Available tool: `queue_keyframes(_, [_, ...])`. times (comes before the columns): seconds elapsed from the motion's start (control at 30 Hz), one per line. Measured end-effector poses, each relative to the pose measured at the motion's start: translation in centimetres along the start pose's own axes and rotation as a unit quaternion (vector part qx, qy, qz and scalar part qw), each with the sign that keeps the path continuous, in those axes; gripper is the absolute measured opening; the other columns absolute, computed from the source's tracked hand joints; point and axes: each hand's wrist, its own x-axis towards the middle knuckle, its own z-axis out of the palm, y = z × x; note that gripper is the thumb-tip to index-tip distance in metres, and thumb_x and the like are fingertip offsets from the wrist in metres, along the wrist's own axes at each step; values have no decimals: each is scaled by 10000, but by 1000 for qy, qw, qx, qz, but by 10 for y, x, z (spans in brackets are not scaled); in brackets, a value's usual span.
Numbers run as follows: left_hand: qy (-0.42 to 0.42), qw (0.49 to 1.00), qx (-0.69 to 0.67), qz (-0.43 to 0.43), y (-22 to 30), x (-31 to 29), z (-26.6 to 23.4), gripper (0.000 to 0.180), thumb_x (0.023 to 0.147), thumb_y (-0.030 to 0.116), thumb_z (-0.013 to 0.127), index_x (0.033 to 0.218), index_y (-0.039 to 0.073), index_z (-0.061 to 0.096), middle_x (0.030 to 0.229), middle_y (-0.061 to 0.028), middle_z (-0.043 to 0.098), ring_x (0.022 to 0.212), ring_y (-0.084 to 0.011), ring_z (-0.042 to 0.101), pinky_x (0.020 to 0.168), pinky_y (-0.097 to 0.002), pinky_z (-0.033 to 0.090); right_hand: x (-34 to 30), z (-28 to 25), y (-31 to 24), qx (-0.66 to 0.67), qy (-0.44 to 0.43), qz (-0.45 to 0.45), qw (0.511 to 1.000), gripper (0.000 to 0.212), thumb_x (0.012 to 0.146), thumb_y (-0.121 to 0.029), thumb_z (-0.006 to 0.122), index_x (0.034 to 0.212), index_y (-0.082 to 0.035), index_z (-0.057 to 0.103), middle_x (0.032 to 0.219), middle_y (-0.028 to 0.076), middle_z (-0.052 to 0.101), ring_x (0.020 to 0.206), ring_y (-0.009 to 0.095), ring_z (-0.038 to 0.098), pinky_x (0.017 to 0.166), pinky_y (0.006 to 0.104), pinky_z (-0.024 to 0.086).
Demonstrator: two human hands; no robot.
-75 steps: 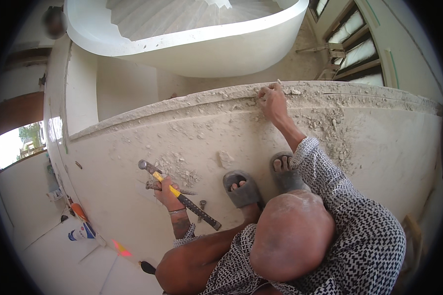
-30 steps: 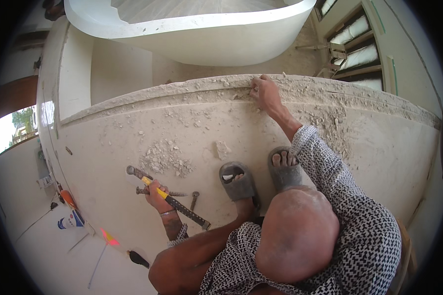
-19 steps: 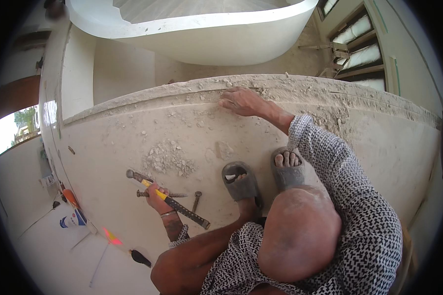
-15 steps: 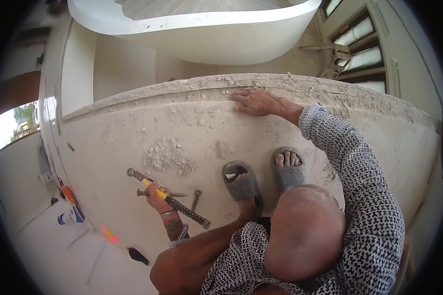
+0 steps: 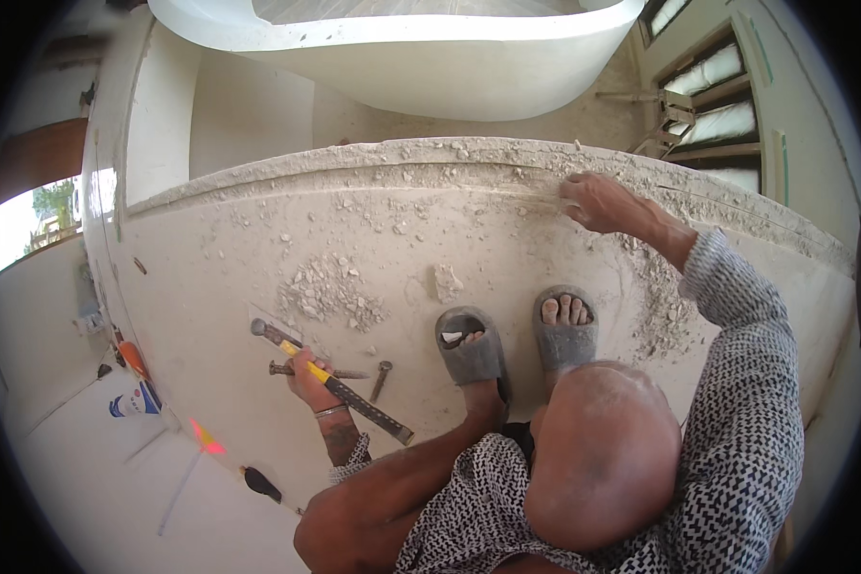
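Note:
My left hand [image 5: 308, 378] is closed round a hammer [image 5: 371, 409] with a yellow and black handle, low over the dusty floor. A metal spike or chisel [image 5: 350, 374] passes crosswise at the same hand; whether my fingers grip it is hidden. Beside it on the floor lies a second short metal pin with a round head [image 5: 380, 383]. My right hand [image 5: 605, 203] reaches to the rough, broken ledge [image 5: 354, 161], its fingers curled down against the rubble-strewn groove. What is under those fingertips cannot be made out.
Broken rubble [image 5: 330, 292] is heaped left of my sandalled feet, with a bigger chunk [image 5: 447, 282] ahead of them and more debris [image 5: 668, 311] to the right. Beyond the ledge stands a white bathtub [image 5: 450, 81]. An orange-handled tool [image 5: 132, 360] lies far left.
My right hand has moved right along the ledge, its fingers going from spread to curled. More loose bits lie below the groove. The left hand still holds the hammer.

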Motion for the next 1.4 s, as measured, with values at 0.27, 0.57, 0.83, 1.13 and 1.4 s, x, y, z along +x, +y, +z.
queue_keyframes(0.27, [-18, 999, 35, 26, 20, -27, 44, 222, 849, 110, 698, 813, 107, 479, 690, -1, 494, 530, -93, 499, 478, -239, 435, -31, -41, -57, 191, 55, 114, 973, 463, 1013, -415, 534, 994, 6, 727, 888, 219, 732, 857, 366, 714, 827, 481, 553])
queue_keyframes(0.57, [-55, 994, 33, 86, 82, -82, 111, 242, 848, 114, 697, 824, 110, 457, 711, -17, 493, 534, -103, 493, 484, -255, 442, 73, 1, -163, 131, 92, 160, 974, 669, 1040, -533, 435, 1258, 64, 645, 1264, 264, 664, 1233, 452, 586, 1003, 524, 465])
queue_keyframes(0.83, [-52, 973, 19, 224, 86, -125, 158, 299, 894, 60, 665, 810, 107, 381, 710, -33, 493, 579, -115, 527, 526, -272, 467, 16, -19, -242, 582, 30, -131, 802, 529, 956, -411, 613, 1290, -1, 581, 1036, 234, 716, 954, 372, 695, 875, 445, 527])
queue_keyframes(1.13, [-285, 906, 125, 288, 120, -159, 252, 221, 1045, 210, 567, 940, 15, 570, 780, -56, 637, 611, -76, 528, 562, -226, 429, -10, -85, -223, 599, 154, -24, 786, 382, 912, -270, 608, 1174, 6, 583, 859, 217, 674, 751, 326, 662, 685, 433, 497])
queue_keyframes(1.4, [-497, 770, 136, 375, 47, -130, 363, 327, 1061, 221, 525, 762, 101, 467, 651, 64, 419, 571, -31, 365, 489, -237, 297, -103, -118, -79, 528, 388, 137, 743, 311, 1008, -244, 621, 1215, -14, 601, 716, -26, 556, 575, 70, 500, 495, 251, 423])
